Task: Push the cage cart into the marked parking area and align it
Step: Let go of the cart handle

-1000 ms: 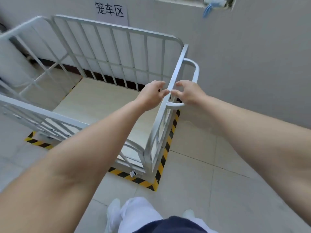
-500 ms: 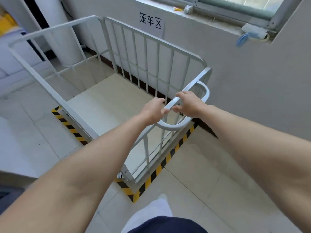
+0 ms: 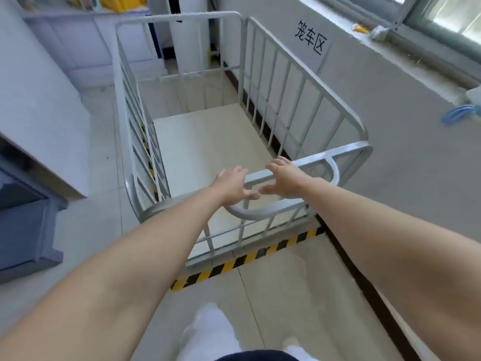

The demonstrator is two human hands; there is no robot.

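Observation:
The white barred cage cart stands alongside the grey wall, under a paper sign with black characters. Its near end sits just inside the yellow-and-black floor tape; more tape shows through the bars on the left side. My left hand and my right hand are side by side at the cart's near top rail, above the looped push handle. The fingers of both are spread and fairly straight over the rail, not wrapped round it. I cannot tell whether they touch it.
The grey wall and a window ledge run close along the cart's right side. A white counter block and a dark grey cabinet stand on the left, with a tiled aisle between. My white-trousered legs are behind the tape.
Both hands gripped the top rail before; now their fingers have opened and straightened. The cart has swung from slanting to parallel with the wall, and my view has turned to look along it.

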